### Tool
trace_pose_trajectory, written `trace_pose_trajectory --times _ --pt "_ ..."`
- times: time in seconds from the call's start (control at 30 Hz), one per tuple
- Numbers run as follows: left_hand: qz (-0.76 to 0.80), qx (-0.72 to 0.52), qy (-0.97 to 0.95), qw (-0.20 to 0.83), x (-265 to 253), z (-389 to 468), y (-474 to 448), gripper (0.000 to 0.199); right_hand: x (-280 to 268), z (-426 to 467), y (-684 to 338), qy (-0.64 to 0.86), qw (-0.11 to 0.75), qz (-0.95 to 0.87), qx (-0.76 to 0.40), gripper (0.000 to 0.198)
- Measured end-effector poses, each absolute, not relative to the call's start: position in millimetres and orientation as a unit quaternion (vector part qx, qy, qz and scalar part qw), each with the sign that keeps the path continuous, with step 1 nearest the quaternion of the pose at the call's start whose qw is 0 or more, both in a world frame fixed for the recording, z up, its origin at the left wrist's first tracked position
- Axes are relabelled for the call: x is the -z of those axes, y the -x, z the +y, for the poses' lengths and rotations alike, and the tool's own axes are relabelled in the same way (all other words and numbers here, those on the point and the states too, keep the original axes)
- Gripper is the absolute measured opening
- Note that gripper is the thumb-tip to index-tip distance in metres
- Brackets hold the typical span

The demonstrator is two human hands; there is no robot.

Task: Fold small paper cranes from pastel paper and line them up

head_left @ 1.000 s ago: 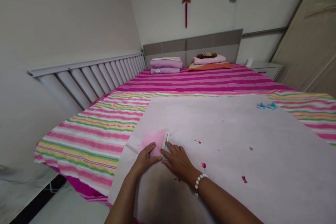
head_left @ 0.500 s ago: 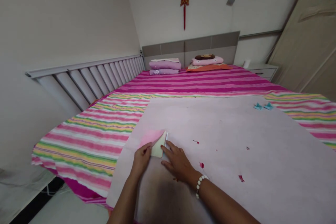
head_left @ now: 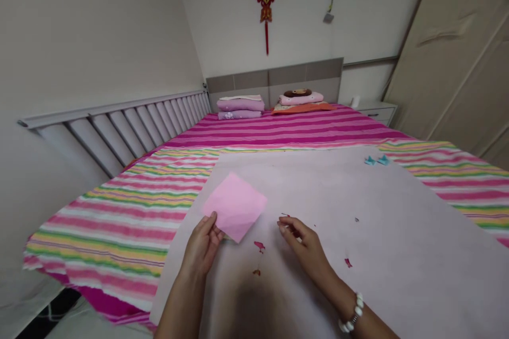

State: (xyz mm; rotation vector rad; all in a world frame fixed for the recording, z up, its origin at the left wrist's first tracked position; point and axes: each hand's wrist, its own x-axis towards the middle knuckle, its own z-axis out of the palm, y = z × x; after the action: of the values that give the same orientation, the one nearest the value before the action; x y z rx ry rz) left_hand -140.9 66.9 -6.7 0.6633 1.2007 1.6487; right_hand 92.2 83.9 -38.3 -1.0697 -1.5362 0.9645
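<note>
A square pink sheet of paper (head_left: 234, 206) is pinched at its near left corner by my left hand (head_left: 202, 243). The sheet tilts with one corner pointing away from me. It covers nearly all of a pale paper pad, of which only a thin edge (head_left: 227, 237) shows beside my fingers. My right hand (head_left: 304, 246), a white bead bracelet (head_left: 353, 315) on its wrist, hovers to the right of the sheet. Its fingers are loosely curved with nothing visible in them. Between the hands, a small red scrap (head_left: 259, 246) and a brownish scrap (head_left: 256, 273) lie on the large pale board (head_left: 318, 185).
Two small blue folded paper pieces (head_left: 376, 160) sit at the board's far right. Another red scrap (head_left: 348, 262) lies right of my right hand. A striped bedspread (head_left: 131, 212) surrounds the board. Folded bedding (head_left: 240, 106) rests by the headboard; a white rail (head_left: 139, 122) runs along the left.
The pink sheet has come away from the pad, now spread out in my left hand. My right hand has left the pad and moved right. The view has shifted slightly to the right.
</note>
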Motion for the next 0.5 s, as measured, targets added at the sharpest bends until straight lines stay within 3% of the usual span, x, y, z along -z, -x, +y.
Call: trace_pose_trajectory --times 0.3,0.43,0.5 --pt "0.456 -0.597 -0.371 0.546 -9.9 51.7 82.1 0.037 18.1 76.2 -131.9 0.460 0.570 -0.508 -0.453 0.052" --pt "0.426 -0.606 -0.336 0.582 -4.2 49.5 61.1 0.038 19.2 70.3 -130.5 0.371 0.517 -0.478 -0.605 0.045" --pt "0.408 -0.593 -0.331 0.610 1.3 48.6 53.0 0.036 22.3 68.9 -128.3 0.358 0.521 -0.458 -0.625 0.040"
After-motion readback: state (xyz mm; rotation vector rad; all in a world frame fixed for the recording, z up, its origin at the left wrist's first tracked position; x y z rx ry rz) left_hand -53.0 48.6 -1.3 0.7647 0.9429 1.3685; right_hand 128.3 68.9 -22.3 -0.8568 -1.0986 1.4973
